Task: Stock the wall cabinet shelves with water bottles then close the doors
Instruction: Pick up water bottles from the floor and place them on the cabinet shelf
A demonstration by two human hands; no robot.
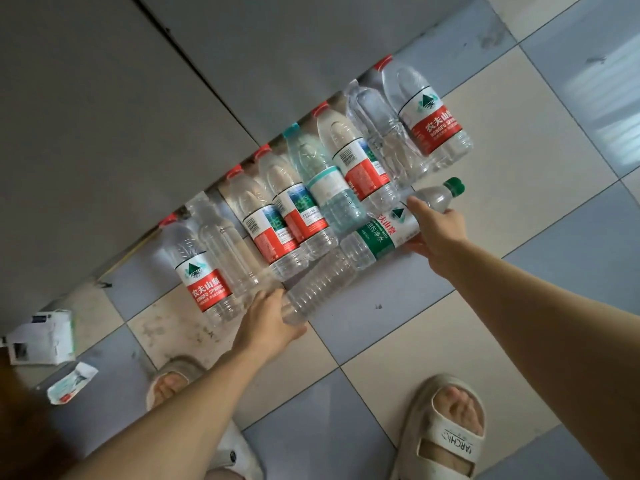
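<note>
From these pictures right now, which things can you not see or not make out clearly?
All in the head view:
- Wall cabinet, shelves, doors: outside the frame.
- Cap end of the clear bottle: covered by the left hand.
- Middle of the green-label bottle: covered by the right hand.
- Small print on the labels: too small and blurred.
- Caps of the row of bottles: partly hidden at the wall's foot.

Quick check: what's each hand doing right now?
Left hand: gripping the unlabelled clear bottle.
Right hand: gripping the green-label bottle.

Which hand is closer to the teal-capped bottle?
Right. The right hand, holding the green-label bottle, is just beside the teal-capped bottle; the left hand sits farther below it.
</note>
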